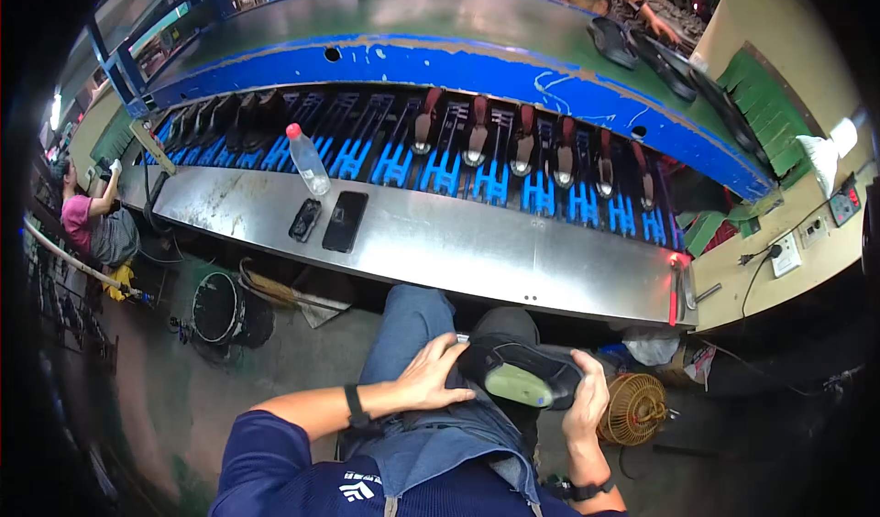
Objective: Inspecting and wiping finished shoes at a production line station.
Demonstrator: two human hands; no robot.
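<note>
A black shoe (564, 368) lies across my lap, a pale green oval patch showing on the side turned up. My right hand (587, 400) is closed around the shoe's right end, fingers wrapped at its edge. At the shoe's left end, my left hand (429, 376) rests over my thigh with its fingers stretched out and thumb apart. Its fingertips come close to the shoe; whether they touch it I cannot tell. Part of the shoe's left side is lost against dark cloth.
A metal ledge (440, 247) ahead carries a phone (346, 222), a smaller black device (304, 220) and a red-capped bottle (310, 161). Beyond, blue forked holders (440, 176) and several shoes line a rack. A bucket (216, 308) stands left, a wicker basket (634, 409) right. Other people work farther off.
</note>
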